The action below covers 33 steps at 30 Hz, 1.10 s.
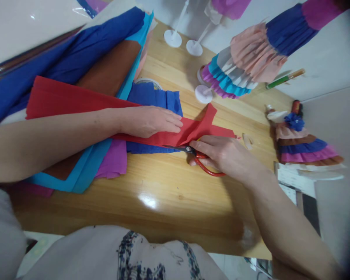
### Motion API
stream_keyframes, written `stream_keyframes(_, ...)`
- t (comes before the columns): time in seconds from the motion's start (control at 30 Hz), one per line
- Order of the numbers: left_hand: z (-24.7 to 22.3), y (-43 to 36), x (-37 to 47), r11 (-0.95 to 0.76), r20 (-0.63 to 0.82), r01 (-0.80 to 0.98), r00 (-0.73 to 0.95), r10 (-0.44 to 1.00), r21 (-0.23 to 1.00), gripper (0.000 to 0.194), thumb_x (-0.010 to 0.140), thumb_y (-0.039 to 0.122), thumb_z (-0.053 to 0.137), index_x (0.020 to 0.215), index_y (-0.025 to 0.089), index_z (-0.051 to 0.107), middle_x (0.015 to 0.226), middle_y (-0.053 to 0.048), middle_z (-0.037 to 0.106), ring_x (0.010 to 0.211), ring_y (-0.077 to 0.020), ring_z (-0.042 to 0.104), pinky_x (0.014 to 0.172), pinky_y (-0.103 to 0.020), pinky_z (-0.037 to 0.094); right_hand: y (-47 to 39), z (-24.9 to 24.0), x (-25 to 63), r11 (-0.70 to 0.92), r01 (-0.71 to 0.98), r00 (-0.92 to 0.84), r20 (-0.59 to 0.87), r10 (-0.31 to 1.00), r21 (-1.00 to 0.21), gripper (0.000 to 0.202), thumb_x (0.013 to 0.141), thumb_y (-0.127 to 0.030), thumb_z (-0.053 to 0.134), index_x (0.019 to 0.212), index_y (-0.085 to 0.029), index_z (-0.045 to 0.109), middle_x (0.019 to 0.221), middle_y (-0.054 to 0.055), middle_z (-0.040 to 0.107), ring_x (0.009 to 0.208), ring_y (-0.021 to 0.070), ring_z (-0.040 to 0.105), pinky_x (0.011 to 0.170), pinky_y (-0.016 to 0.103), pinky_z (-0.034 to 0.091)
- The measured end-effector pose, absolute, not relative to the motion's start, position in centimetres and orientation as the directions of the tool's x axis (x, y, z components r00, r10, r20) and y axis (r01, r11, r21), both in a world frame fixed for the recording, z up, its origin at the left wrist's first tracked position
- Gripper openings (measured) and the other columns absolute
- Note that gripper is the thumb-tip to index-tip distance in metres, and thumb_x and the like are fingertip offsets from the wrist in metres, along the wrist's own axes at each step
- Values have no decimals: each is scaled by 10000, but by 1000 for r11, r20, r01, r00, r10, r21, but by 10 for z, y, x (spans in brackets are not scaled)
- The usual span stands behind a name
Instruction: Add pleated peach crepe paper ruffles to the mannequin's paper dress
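A long folded strip of red crepe paper (84,99) runs across the table from left to right. My left hand (151,121) lies flat on it, fingers stretched to the right. Red-handled scissors (202,158) are in my right hand (221,153), their dark blades pointing left at the near edge of the red paper. A cut flap of the red paper stands up just above the blades. Under the red strip lies folded blue crepe paper (154,95). Some of my right fingers are hidden behind the scissors' handle.
Stacked brown (111,66), turquoise (84,175) and purple paper (113,159) lies at left on the wooden table (169,194). White stands (172,38) and a tiered paper dress (253,58) are at the back. Another layered dress (306,147) stands at right.
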<state>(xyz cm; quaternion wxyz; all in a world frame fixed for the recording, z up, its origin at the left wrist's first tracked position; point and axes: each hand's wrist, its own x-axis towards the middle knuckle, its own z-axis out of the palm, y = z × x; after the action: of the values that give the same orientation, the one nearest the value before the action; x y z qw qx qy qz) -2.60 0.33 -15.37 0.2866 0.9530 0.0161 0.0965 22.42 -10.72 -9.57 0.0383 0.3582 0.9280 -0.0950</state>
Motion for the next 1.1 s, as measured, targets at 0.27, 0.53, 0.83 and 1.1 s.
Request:
stream_keyframes(0.27,-157,4,-26,-811,217,-42,971,105,583,580,772,-25,390,1276,136,627,1436,-106,556,1410,-202,418,1193,-383,317,-113,-99,219,744,668,-742,-79,666,-10,229,970,-305,493,902,-153,651,756,64,614,657,166,553,569,281,331)
stream_keyframes(0.53,-152,2,-24,-825,213,-52,973,84,562,546,794,-5,385,1259,121,641,1426,-121,563,1398,-208,436,1188,-385,326,-110,-97,204,755,654,-750,-87,656,51,236,953,-309,499,886,-141,651,738,64,588,651,181,535,579,291,337)
stream_keyframes(0.83,-150,1,-22,-852,157,-18,985,76,524,521,846,39,364,1299,124,607,1459,-107,532,1413,-195,414,1204,-355,288,-104,-98,208,766,639,-767,-149,625,-75,282,995,-245,376,904,-165,631,741,72,602,664,189,563,610,297,392)
stream_keyframes(1.1,-141,-2,-24,-862,102,17,992,80,506,504,902,77,304,1326,91,577,1481,-128,497,1428,-224,382,1213,-414,283,-103,-101,210,767,635,-771,-147,620,-94,330,1028,-316,387,979,-125,651,761,77,628,672,196,598,594,303,395)
